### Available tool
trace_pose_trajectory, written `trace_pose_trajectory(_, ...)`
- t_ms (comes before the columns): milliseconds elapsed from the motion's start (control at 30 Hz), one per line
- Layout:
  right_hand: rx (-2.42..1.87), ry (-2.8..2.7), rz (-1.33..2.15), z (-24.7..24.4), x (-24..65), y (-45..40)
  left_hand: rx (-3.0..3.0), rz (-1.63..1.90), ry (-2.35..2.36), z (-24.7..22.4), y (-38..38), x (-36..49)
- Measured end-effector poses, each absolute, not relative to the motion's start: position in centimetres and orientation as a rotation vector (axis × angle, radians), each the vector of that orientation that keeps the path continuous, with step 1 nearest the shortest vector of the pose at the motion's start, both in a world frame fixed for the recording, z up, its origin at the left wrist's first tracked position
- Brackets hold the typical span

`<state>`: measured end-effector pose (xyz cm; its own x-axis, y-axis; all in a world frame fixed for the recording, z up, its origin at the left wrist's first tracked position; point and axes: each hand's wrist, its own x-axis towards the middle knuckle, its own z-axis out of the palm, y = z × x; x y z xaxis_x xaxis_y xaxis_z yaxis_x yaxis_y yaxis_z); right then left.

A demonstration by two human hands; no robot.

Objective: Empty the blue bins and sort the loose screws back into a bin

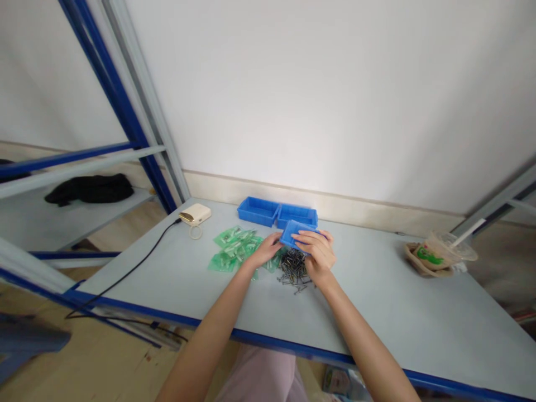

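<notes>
Above a pile of dark screws (293, 267) on the counter (377, 301), a small blue plastic bin (293, 231) is held tilted between the two hands, gripped by the right hand (319, 251) and touched at its left edge by the left hand (267, 249). Green packets (234, 248) are spread beside the left hand.

The bins toward twelve o'clock (259, 212) are plain blue. The packets (237, 245) are translucent green, the screws (294, 268) dark grey and silvery. The counter (389, 312) is pale grey with a blue edge. At three o'clock, the clear cup (444, 249) has a green print and white straw (468, 232).
</notes>
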<state>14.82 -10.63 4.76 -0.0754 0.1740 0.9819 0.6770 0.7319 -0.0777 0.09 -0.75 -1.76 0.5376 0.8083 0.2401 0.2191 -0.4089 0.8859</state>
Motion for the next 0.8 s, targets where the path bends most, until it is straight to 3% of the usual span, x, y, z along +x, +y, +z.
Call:
trace_pose_trajectory(200, -1.024, -1.047, -0.34, 6.9, 20.1, -8.3, 2.162, 0.822, 0.933, -1.3, -1.5, -0.2)
trace_pose_trajectory(333, -1.027, -0.594, -0.058, 5.6, 27.6, -5.9, 2.43, 0.831, 1.126, -1.2, -2.1, -0.2)
trace_pose_trajectory(467, -1.099, -0.302, -0.057, 3.6, 33.3, -4.5, 2.584, 0.86, 1.229, -0.9, -2.5, -0.2)
trace_pose_trajectory(800, -1.304, -0.017, 0.027, -0.9, 33.4, -0.6, 2.643, 0.773, 1.604, -0.4, -2.9, -0.6)
